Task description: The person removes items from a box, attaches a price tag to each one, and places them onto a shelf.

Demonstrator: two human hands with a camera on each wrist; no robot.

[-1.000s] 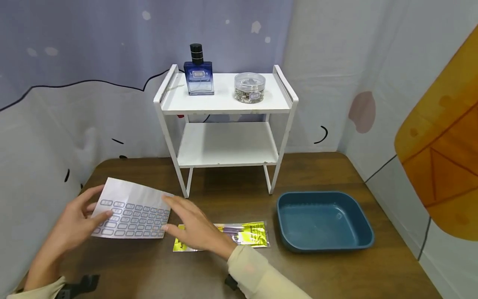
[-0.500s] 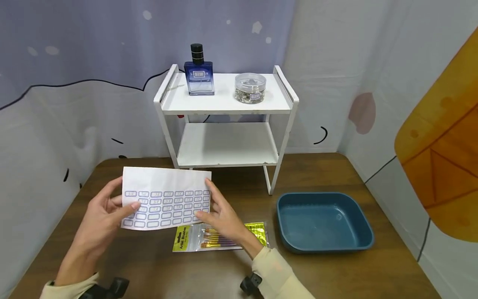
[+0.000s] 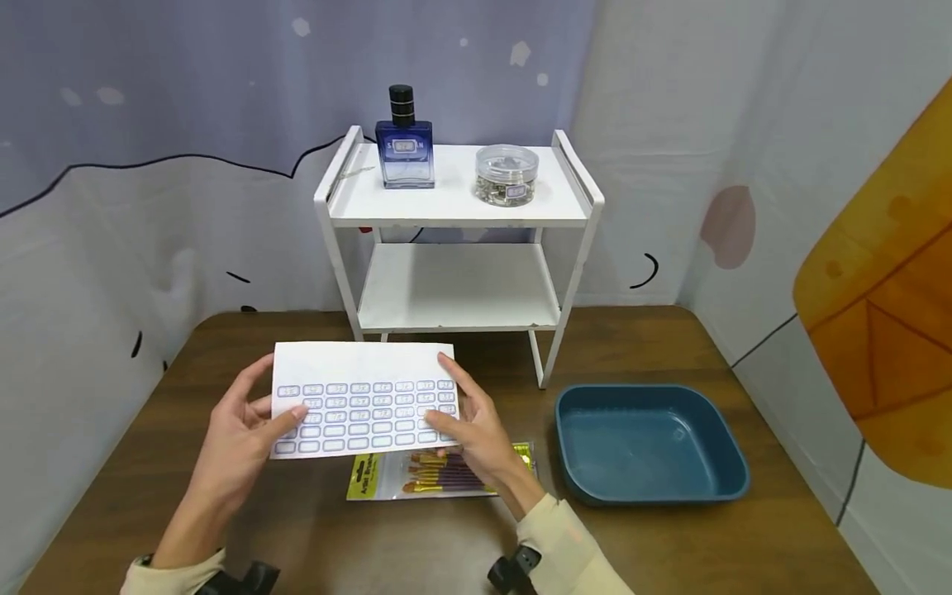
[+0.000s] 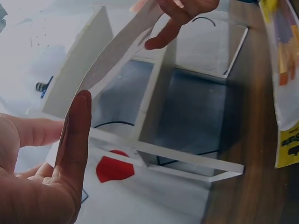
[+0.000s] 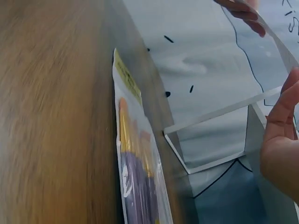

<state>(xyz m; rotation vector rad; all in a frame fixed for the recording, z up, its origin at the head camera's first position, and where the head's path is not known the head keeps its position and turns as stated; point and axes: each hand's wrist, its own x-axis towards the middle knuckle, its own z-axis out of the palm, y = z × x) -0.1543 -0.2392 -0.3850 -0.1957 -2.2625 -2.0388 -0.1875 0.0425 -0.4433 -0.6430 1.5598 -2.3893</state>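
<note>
A white sheet of blue-bordered label stickers is held up over the table in the head view. My left hand pinches its left edge, thumb in front and fingers behind. At the right edge my right hand grips it the same way. Several rows of small labels fill the lower part of the sheet, and its top strip is plain. Behind and below the sheet lies a clear pack of artist brushes, partly covered by the sheet and right hand. The left wrist view shows the sheet nearly edge-on, slightly bowed.
A white two-tier shelf stands at the back of the wooden table. On its top are a blue perfume bottle and a round clear jar, each bearing a small label. A teal tray sits at the right.
The sheet has moved right and levelled out, from tilted at the left to nearly straight in front of the shelf. Both hands moved with it, and the right hand now grips its right edge.
</note>
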